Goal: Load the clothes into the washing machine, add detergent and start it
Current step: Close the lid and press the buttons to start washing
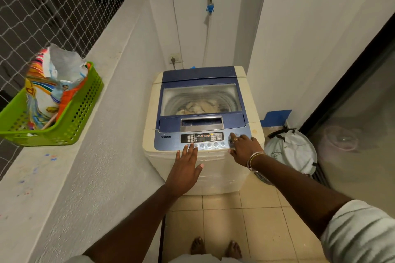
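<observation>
The cream top-loading washing machine point(201, 126) stands on the tiled floor against the wall, its blue lid shut, pale clothes point(197, 108) visible through the window. The left hand point(186, 168) lies open and flat at the panel's front edge; the right hand point(243, 147), fingers loosely curled, touches a button at the panel's right end.

Pale ribbed sleeve point(361, 232); thin bangles point(253, 160); finger ring point(235, 139); bare feet point(197, 245)

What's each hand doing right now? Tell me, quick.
Left hand: open, flat, holding nothing, fingertips at the control panel.
Right hand: holding nothing, fingers on the panel's right-end buttons.
</observation>
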`<state>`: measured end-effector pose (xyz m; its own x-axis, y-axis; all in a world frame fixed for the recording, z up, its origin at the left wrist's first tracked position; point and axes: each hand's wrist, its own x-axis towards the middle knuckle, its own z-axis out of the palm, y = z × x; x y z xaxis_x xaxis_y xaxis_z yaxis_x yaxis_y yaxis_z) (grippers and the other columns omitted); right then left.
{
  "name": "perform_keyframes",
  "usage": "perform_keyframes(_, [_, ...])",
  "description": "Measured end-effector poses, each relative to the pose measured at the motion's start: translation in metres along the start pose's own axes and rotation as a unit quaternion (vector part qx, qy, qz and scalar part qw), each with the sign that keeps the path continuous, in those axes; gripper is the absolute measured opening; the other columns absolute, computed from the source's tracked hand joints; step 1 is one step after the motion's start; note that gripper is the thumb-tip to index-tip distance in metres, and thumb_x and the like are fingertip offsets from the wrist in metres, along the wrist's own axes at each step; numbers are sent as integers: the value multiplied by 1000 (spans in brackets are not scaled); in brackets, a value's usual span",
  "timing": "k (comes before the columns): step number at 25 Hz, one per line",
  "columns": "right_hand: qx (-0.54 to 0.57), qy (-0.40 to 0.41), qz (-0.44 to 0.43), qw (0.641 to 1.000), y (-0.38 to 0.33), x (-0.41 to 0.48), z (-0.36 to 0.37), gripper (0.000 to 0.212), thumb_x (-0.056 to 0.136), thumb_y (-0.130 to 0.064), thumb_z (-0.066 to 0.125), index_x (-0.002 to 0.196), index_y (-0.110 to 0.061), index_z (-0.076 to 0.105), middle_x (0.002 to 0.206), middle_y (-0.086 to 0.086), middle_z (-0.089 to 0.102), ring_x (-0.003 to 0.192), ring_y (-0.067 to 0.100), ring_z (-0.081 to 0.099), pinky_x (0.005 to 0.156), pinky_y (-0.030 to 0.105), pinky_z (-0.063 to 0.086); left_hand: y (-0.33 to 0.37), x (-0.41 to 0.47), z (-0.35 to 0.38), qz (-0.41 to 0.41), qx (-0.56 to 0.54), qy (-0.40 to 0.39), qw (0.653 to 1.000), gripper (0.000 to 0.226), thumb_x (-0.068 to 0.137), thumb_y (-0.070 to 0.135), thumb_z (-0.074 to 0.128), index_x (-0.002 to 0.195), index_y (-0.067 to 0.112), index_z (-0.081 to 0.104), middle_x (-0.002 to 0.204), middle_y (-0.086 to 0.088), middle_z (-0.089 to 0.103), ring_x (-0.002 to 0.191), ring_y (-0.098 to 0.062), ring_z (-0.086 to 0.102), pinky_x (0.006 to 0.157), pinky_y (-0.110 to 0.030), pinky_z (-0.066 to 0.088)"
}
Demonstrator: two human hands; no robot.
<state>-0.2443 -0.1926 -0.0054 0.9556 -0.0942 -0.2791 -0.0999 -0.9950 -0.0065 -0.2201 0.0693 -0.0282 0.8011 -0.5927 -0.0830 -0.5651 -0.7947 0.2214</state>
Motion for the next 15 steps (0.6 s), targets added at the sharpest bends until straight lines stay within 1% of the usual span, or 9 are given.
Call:
perform_keyframes(1, [13, 29, -4, 999, -5, -6, 0, 65, 99, -49, 36, 152, -15, 21, 150, 7, 43, 139, 27, 38, 111, 48, 34, 0, -1, -3, 0, 0, 2, 1000, 69, 101, 53, 23, 158, 17, 8, 166, -4, 4, 153, -23, 1, 119, -38, -6])
perform_keyframes(2, [22, 49, -9, 998, -11, -12, 1, 67, 99, -51, 34, 153, -14, 22, 154, 8, 39, 143, 27, 33, 114, 47, 31, -1, -2, -5, -1, -1, 2, 1000, 68, 102, 52, 26, 158, 17, 8, 166, -4, 3, 153, -23, 1, 120, -39, -6])
perform_keyframes(5, [49, 70, -15, 996, -36, -29, 5, 73, 99, -58, 29, 155, -12, 20, 163, 9, 20, 151, 27, 16, 121, 50, 18, -1, -6, -10, -6, 2, -2, 1000, 68, 103, 51, 28, 158, 17, 6, 166, -3, 1, 153, -23, 0, 121, -40, -3])
perform_keyframes(7, [54, 88, -19, 995, -53, -35, 6, 76, 98, -61, 27, 156, -11, 20, 164, 9, 15, 152, 27, 11, 122, 52, 13, -1, -9, -12, -7, 5, -1, 1000, 68, 103, 52, 28, 158, 17, 7, 166, -4, 2, 153, -23, 1, 121, -41, -2])
perform_keyframes(10, [49, 108, -26, 993, -71, -41, 10, 79, 97, -64, 23, 156, -11, 20, 165, 9, 13, 153, 26, 7, 121, 55, 10, -1, -12, -15, -7, 2, 3, 1000, 68, 103, 52, 27, 157, 18, 7, 166, -5, 4, 153, -24, 2, 121, -41, 0])
perform_keyframes(13, [47, 107, -30, 993, -83, -43, 15, 81, 97, -66, 18, 157, -11, 16, 165, 8, 10, 153, 25, 4, 120, 58, 10, -2, -15, -17, -8, 0, 7, 1000, 68, 103, 53, 25, 157, 17, 8, 166, -6, 6, 153, -25, 4, 122, -43, 3])
perform_keyframes(15, [47, 101, -29, 993, -88, -45, 16, 83, 97, -68, 16, 157, -11, 12, 165, 8, 4, 153, 25, 0, 121, 58, 7, -2, -17, -18, -9, -1, 7, 1000, 67, 103, 53, 24, 157, 17, 8, 166, -6, 6, 153, -24, 3, 123, -44, 4])
